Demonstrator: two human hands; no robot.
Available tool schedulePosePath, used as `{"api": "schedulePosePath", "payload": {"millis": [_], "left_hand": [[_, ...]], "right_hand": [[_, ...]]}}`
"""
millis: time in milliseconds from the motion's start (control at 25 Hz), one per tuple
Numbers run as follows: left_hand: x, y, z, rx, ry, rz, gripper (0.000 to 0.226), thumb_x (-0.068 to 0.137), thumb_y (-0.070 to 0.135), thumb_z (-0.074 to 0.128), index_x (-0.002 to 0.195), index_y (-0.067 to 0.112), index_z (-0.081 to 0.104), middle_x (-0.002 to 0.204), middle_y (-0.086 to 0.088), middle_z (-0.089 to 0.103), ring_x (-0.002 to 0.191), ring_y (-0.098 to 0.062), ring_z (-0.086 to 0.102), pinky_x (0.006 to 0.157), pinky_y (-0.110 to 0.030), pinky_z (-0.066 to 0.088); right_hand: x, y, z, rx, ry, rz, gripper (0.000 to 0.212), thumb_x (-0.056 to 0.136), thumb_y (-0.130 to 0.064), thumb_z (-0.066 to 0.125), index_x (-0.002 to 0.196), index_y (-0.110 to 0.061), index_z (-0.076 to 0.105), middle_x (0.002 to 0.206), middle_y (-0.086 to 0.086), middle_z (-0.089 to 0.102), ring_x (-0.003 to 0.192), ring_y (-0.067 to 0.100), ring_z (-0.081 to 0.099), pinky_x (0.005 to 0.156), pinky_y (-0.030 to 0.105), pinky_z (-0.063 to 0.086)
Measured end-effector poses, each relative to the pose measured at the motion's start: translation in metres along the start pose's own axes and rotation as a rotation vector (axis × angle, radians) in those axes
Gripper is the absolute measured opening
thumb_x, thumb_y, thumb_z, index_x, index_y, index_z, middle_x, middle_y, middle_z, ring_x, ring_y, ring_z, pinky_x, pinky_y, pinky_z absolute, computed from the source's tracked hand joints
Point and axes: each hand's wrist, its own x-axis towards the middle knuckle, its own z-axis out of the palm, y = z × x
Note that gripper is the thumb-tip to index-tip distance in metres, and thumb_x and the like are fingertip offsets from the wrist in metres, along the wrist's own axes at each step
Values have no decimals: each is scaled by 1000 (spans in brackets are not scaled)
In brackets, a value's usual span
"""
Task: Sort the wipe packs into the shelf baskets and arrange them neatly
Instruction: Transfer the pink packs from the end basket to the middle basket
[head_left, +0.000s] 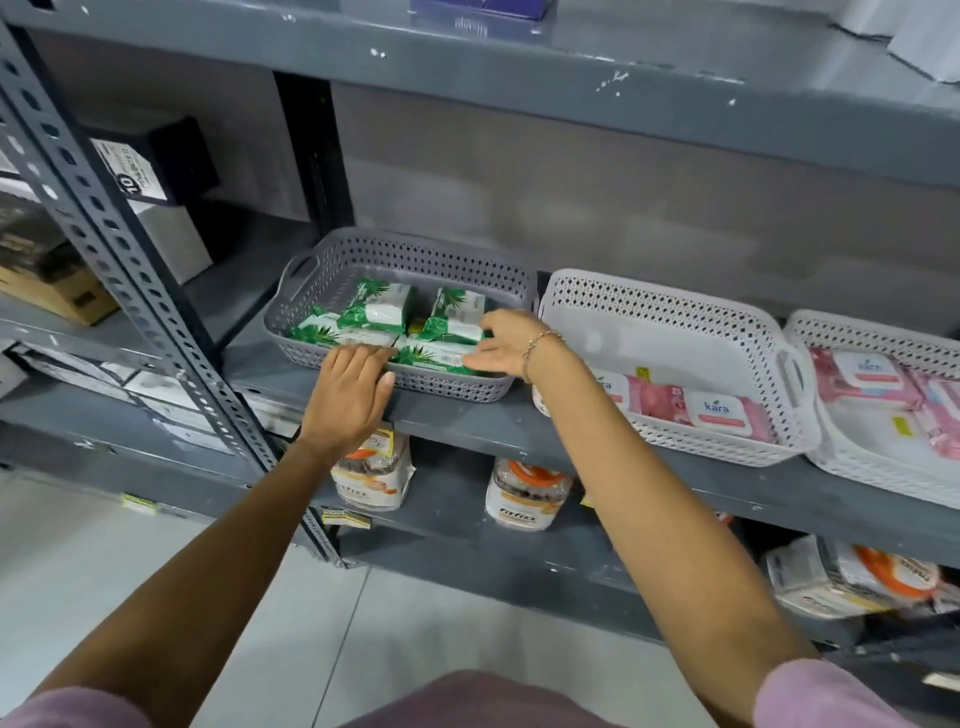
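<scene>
Left hand (353, 384) fingers pressed together on grey basket (322, 260) rim; right hand (501, 345) pinching a green pack (441, 358). Risk: basket slides toward 6 o'clock off the shelf (467, 421).

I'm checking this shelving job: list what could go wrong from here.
1. The grey basket sits at the shelf edge; the left hand pressing its front rim could tip or slide it off.
2. The right hand reaching among the green packs could knock the leaning rear ones over.
</scene>
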Motion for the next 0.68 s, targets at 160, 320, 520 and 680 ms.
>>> {"api": "schedulePosePath", "payload": {"millis": [160, 320, 520, 680], "left_hand": [[0, 14, 1, -56, 70, -73, 43, 99, 29, 27, 120, 5, 56, 115, -11, 62, 110, -27, 49, 105, -40, 29], [22, 86, 6, -255, 109, 68, 42, 97, 25, 32, 123, 1, 55, 121, -15, 59, 118, -26, 47, 107, -38, 29], [43, 207, 29, -345, -25, 205, 43, 97, 28, 34, 126, 3, 53, 129, -13, 56, 124, -30, 47, 111, -41, 28], [40, 290, 46, -245, -95, 243, 49, 97, 32, 30, 133, 5, 49, 136, -11, 53, 132, -29, 42, 116, -39, 16]], "right_hand": [[-20, -4, -39, -39, -4, -79, 38, 96, -11, 48, 131, 4, 46, 122, 25, 59, 98, 35, 64, 80, 37, 55], [-37, -1, -103, 7, 94, -203, 18, 94, -15, 51, 108, -5, 57, 89, 12, 66, 77, 23, 65, 78, 34, 55], [-68, 1, -214, 47, 314, -267, 12, 92, -13, 52, 84, -11, 61, 80, 7, 66, 71, 19, 64, 69, 27, 56], [-84, -5, -325, 44, 649, -323, 18, 79, -7, 61, 64, -14, 54, 66, 10, 65, 39, 5, 54, 51, 23, 46]]}}
